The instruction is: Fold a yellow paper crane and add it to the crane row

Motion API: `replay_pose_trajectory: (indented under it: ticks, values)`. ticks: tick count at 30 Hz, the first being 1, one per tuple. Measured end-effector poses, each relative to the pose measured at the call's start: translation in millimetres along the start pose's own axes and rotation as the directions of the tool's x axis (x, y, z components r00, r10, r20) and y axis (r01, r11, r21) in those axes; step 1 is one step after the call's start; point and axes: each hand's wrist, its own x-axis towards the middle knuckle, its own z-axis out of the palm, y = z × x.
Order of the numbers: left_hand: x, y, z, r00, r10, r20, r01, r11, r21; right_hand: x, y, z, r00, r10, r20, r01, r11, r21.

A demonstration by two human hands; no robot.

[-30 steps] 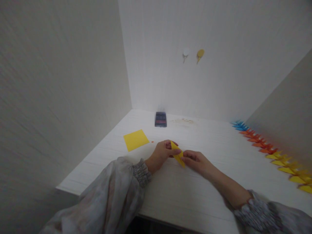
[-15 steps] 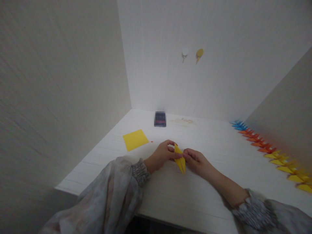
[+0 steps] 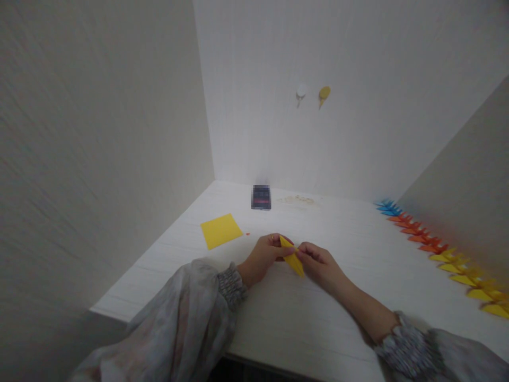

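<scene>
A piece of folded yellow origami paper (image 3: 295, 264) is held above the white table, narrow and pointed at both ends. My left hand (image 3: 265, 255) pinches it from the left, thumb across its near face and fingers behind. On the other side, my right hand (image 3: 318, 261) has thumb and forefinger closed on the paper's right edge; its other fingers are curled in. The exact grip of the right fingertips is partly hidden. Left of my left hand lies a stack or sheet of flat yellow paper (image 3: 221, 231).
A row of folded paper cranes, blue (image 3: 388, 207), orange-red (image 3: 421, 234) and yellow (image 3: 469, 276), runs along the table's right side. A dark blurred box (image 3: 261, 197) stands near the back wall. Two hooks, white (image 3: 301, 91) and yellow (image 3: 324, 93), hang on that wall.
The folded yellow paper has tilted further and looks narrower, its upper tip shifted left. Both hands stay in nearly the same place, still on the paper. The view has shifted slightly.
</scene>
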Motion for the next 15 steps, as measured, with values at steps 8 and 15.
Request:
replay_pose_trajectory:
  ticks: [8, 15]
  values:
    - [-1.6, 3.3, 0.0, 0.998, -0.048, -0.044, 0.048, 0.999, -0.004, 0.3, 0.3, -0.9, 0.995, 0.099, 0.018, -0.100, 0.967, 0.235]
    - [2.9, -0.3, -1.4, 0.987, 0.063, -0.146, -0.058, 0.998, 0.040, 5.1, -1.0, 5.9, 0.999, 0.033, -0.037, -0.022, 0.961, 0.275]
